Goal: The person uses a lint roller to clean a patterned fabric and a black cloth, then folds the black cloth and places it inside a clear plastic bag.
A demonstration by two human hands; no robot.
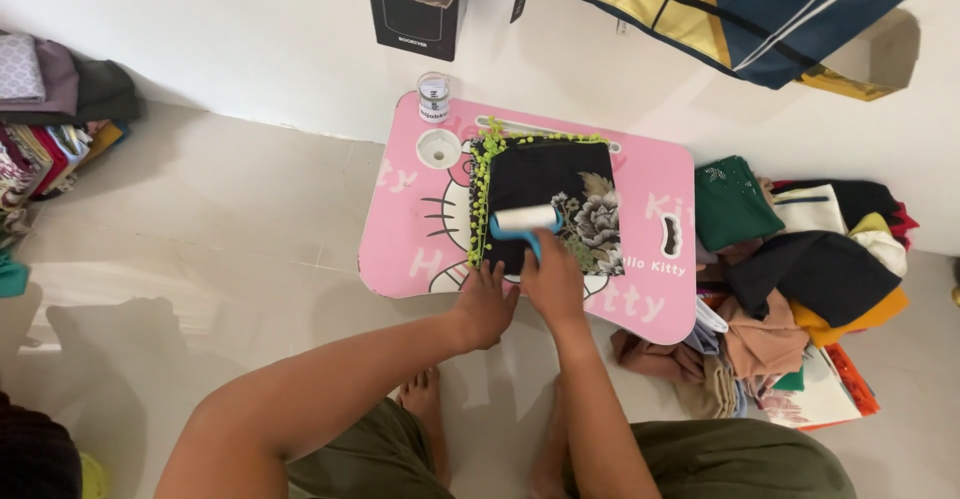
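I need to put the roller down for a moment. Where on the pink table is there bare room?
Bare room: the pink table right of the black cloth, around the slot, and its left edge below the cup hole. Crowded: the middle, under cloth, roller and hands.

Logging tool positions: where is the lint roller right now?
In the head view, the lint roller lies across the black floral cloth on the pink lap table, held by the right hand.
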